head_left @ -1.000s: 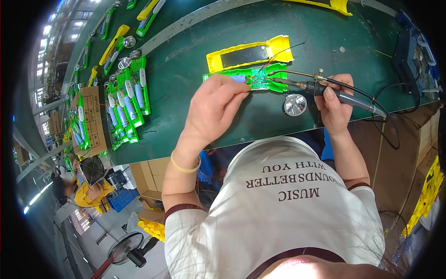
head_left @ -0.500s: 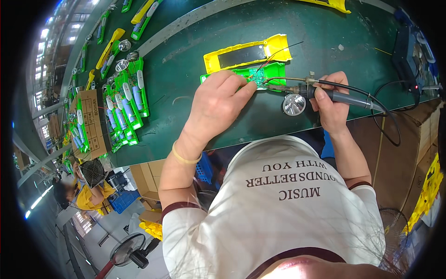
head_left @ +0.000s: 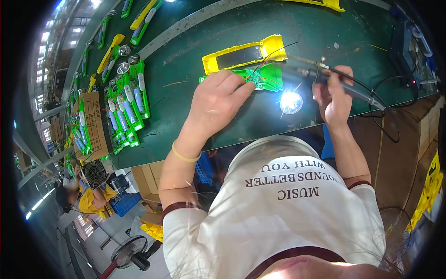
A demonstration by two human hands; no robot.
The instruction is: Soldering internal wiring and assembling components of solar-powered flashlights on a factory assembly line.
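Observation:
My left hand point(head_left: 219, 104) has its fingers closed at the left part of a green flashlight housing point(head_left: 270, 78), partly hiding it. A green circuit board point(head_left: 253, 77) with thin red and black wires lies inside. In my right hand point(head_left: 335, 95) is a soldering iron point(head_left: 357, 93), its blurred front end apart from the board, to the right of the housing. A round reflector lamp point(head_left: 291, 102) shines brightly on the table just below the housing. Beyond it lies a yellow housing half point(head_left: 276, 48) with a dark panel.
Several green housings with blue cells point(head_left: 125, 109) are stacked at left beside a cardboard box point(head_left: 95, 125). A dark soldering station point(head_left: 403, 60) stands at right, joined by a cable. More yellow parts point(head_left: 320, 3) lie at the far edge. Another person point(head_left: 93, 197) sits at lower left.
The lamp has gone from dark to lit. My right hand has drawn the soldering iron up and right, off the board. My left hand has hardly moved.

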